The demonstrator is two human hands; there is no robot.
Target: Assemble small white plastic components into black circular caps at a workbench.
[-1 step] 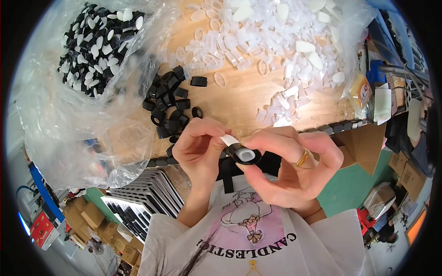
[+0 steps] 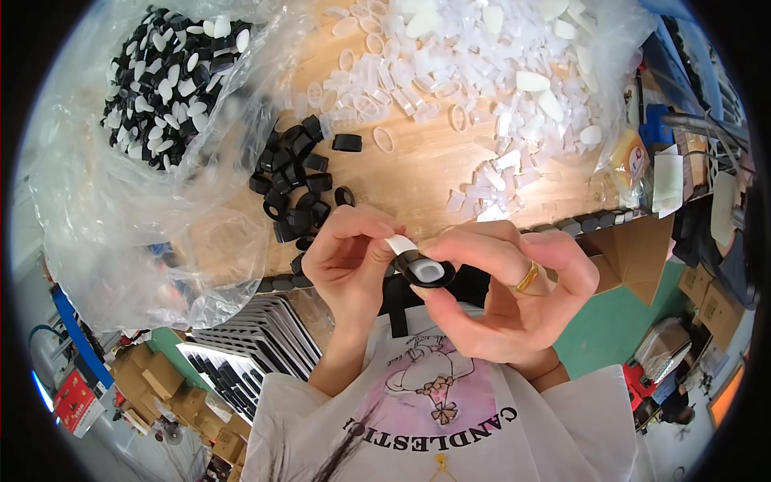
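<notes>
Close to my chest, at the table's near edge, both hands are brought together. My right hand (image 2: 510, 293) pinches a black oval cap-like piece (image 2: 438, 281) between thumb and fingers; a pale oval insert (image 2: 426, 270) shows in its opening. My left hand (image 2: 341, 261) has thumb and forefinger closed on a small white strip-like piece (image 2: 397, 243), whose lower end meets the black piece's upper left side. Whether the strip sits inside the black piece cannot be made out. Just beyond my left hand lies a heap of black ring-shaped pieces (image 2: 299, 178).
A clear plastic bag (image 2: 136, 233) at left holds many black and white pieces (image 2: 173, 80). Translucent rings (image 2: 377, 88) and white pieces (image 2: 522, 80) cover the far side of the wooden table (image 2: 401, 177). Stacked panels (image 2: 257, 337) stand below left; a cardboard box (image 2: 638, 257) is at right.
</notes>
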